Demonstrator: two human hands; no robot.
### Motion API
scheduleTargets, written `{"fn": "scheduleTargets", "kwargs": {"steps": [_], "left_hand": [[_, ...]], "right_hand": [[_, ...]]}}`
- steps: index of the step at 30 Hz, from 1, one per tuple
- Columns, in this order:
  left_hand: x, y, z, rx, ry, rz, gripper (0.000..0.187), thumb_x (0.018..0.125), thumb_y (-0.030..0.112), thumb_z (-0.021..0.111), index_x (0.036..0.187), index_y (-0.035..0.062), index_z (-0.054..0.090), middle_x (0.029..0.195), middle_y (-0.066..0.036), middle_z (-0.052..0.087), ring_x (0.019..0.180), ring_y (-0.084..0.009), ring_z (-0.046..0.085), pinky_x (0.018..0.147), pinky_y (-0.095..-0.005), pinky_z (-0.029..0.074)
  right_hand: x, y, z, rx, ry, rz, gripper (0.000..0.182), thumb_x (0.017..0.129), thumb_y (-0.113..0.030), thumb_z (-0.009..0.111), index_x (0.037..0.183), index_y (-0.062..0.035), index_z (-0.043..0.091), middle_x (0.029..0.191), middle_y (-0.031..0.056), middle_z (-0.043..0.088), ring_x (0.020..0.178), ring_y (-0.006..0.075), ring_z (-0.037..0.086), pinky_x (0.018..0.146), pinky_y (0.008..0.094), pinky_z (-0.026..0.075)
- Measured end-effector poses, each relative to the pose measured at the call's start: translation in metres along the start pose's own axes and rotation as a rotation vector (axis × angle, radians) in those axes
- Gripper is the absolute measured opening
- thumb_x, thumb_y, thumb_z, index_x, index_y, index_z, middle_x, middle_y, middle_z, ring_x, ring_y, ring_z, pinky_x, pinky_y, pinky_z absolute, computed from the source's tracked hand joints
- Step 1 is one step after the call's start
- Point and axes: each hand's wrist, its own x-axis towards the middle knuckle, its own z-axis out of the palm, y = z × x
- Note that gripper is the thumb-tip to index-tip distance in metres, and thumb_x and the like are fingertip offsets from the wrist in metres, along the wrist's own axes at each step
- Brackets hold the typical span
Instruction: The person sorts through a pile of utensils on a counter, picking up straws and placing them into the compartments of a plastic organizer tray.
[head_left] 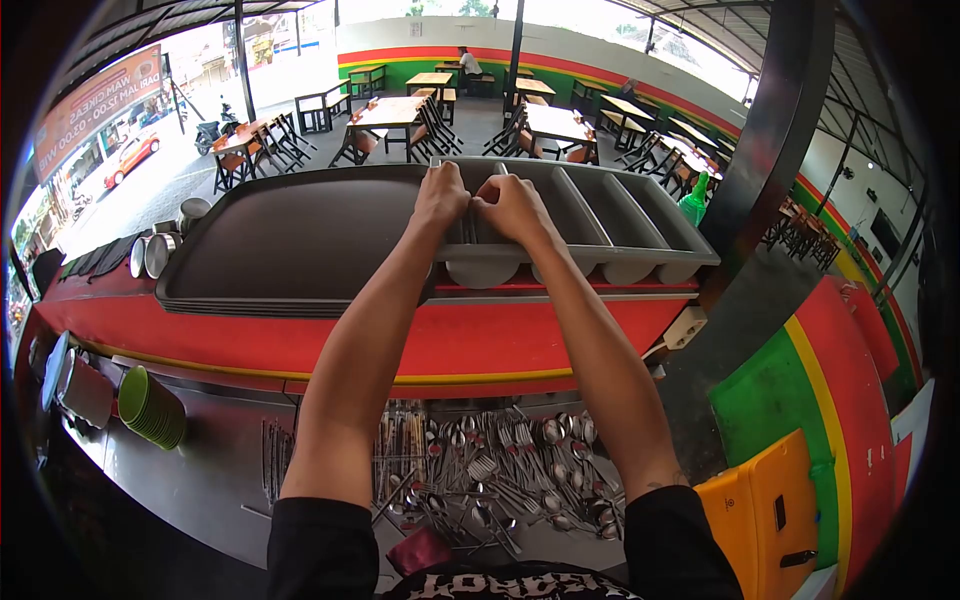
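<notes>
A grey cutlery tray (pixel 632 205) with long compartments stands on the red counter. My left hand (pixel 441 195) is closed at its left end, fingers curled near the back rim; what it grips, if anything, is hidden. Right beside it, my right hand (pixel 510 207) is held in a pinch over the left compartments, and what lies between the fingertips is too small to tell. Dark flat trays (pixel 300 238) are stacked just left of the cutlery tray. Below, many spoons and forks (pixel 545 465) lie spread on the metal surface, with a dark red cloth (pixel 420 551) at their near edge.
Green stacked containers (pixel 152 407) stand at lower left, metal cups (pixel 158 255) at the counter's left end. A green bottle (pixel 694 200) and a dark post (pixel 770 150) are right of the tray. A yellow box (pixel 765 515) is at lower right. A person (pixel 468 66) sits far back among tables.
</notes>
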Motion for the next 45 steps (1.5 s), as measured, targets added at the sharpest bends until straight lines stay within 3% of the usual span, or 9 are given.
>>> {"fn": "scheduleTargets", "kwargs": {"steps": [9, 10, 17, 21, 24, 28, 32, 38, 45], "left_hand": [[-0.006, 0.008, -0.006, 0.018, 0.103, 0.098, 0.022, 0.080, 0.017, 0.062, 0.096, 0.0029, 0.069, 0.094, -0.022, 0.068, 0.095, -0.0363, 0.065, 0.083, -0.0436, 0.051], [-0.010, 0.007, -0.006, -0.053, 0.260, 0.191, 0.020, 0.081, 0.018, 0.061, 0.094, 0.0072, 0.071, 0.090, -0.016, 0.070, 0.088, -0.0330, 0.068, 0.082, -0.0418, 0.051], [-0.073, 0.013, -0.087, -0.398, 0.196, 0.292, 0.024, 0.084, 0.016, 0.062, 0.101, 0.0008, 0.068, 0.092, -0.016, 0.071, 0.088, -0.0270, 0.070, 0.080, -0.0350, 0.053], [-0.183, -0.024, -0.137, -0.808, 0.055, 0.261, 0.028, 0.092, 0.017, 0.060, 0.106, -0.0058, 0.063, 0.093, -0.013, 0.071, 0.088, -0.0173, 0.069, 0.076, -0.0293, 0.052], [-0.307, -0.081, -0.142, -0.947, -0.083, 0.012, 0.028, 0.097, 0.018, 0.056, 0.110, -0.0070, 0.060, 0.093, -0.011, 0.069, 0.086, -0.0139, 0.066, 0.076, -0.0273, 0.052], [-0.463, -0.208, -0.075, -1.005, -0.040, -0.420, 0.026, 0.096, 0.018, 0.058, 0.110, -0.0049, 0.060, 0.090, -0.009, 0.067, 0.082, -0.0120, 0.065, 0.072, -0.0271, 0.052], [-0.581, -0.288, -0.053, -0.878, -0.083, -0.720, 0.019, 0.095, 0.014, 0.057, 0.106, -0.0011, 0.061, 0.083, -0.007, 0.067, 0.075, -0.0138, 0.066, 0.068, -0.0279, 0.052], [-0.608, -0.354, -0.089, -0.638, -0.214, -0.688, 0.021, 0.091, 0.018, 0.060, 0.106, 0.0042, 0.062, 0.082, -0.009, 0.070, 0.068, -0.0219, 0.069, 0.063, -0.0334, 0.051], [-0.563, -0.378, -0.088, -0.433, -0.349, -0.617, 0.030, 0.087, 0.023, 0.063, 0.107, 0.0008, 0.062, 0.089, -0.016, 0.069, 0.074, -0.0314, 0.068, 0.067, -0.0415, 0.052]], "right_hand": [[-0.012, -0.017, -0.010, -0.068, 0.081, -0.110, 0.019, 0.077, -0.022, 0.066, 0.088, -0.0069, 0.068, 0.085, 0.0166, 0.069, 0.084, 0.0328, 0.068, 0.076, 0.0435, 0.053], [-0.016, -0.024, -0.013, -0.127, 0.137, -0.139, 0.015, 0.079, -0.019, 0.065, 0.089, -0.0082, 0.066, 0.083, 0.0137, 0.069, 0.079, 0.0302, 0.068, 0.073, 0.0413, 0.053], [-0.036, -0.057, -0.028, 0.024, 0.604, -0.402, 0.010, 0.082, -0.011, 0.065, 0.092, -0.0087, 0.065, 0.078, 0.0072, 0.067, 0.068, 0.0226, 0.067, 0.061, 0.0333, 0.052], [-0.075, -0.114, -0.012, 0.114, 0.634, -0.286, 0.006, 0.084, -0.009, 0.065, 0.090, -0.0067, 0.066, 0.084, 0.0063, 0.069, 0.067, 0.0145, 0.065, 0.056, 0.0248, 0.047], [-0.141, -0.160, 0.037, 0.277, 0.695, -0.206, 0.007, 0.089, -0.010, 0.062, 0.092, -0.0042, 0.065, 0.081, 0.0047, 0.067, 0.064, 0.0109, 0.060, 0.054, 0.0219, 0.043], [-0.274, -0.182, 0.171, 0.801, 0.630, 0.054, 0.007, 0.097, -0.010, 0.056, 0.097, -0.0036, 0.058, 0.065, 0.0004, 0.051, 0.053, 0.0063, 0.044, 0.047, 0.0209, 0.035], [-0.431, -0.167, 0.320, 0.961, 0.398, 0.716, 0.009, 0.096, -0.017, 0.059, 0.098, -0.0084, 0.061, 0.064, 0.0004, 0.052, 0.051, 0.0082, 0.047, 0.041, 0.0230, 0.034], [-0.513, -0.221, 0.338, 0.541, -0.043, 0.692, 0.020, 0.089, -0.016, 0.067, 0.103, -0.0028, 0.062, 0.075, 0.0041, 0.059, 0.072, 0.0131, 0.059, 0.064, 0.0275, 0.047], [-0.449, -0.237, 0.364, 0.150, -0.034, 0.410, 0.034, 0.080, -0.020, 0.074, 0.104, -0.0008, 0.059, 0.094, 0.0117, 0.058, 0.087, 0.0279, 0.059, 0.077, 0.0396, 0.048]]}}
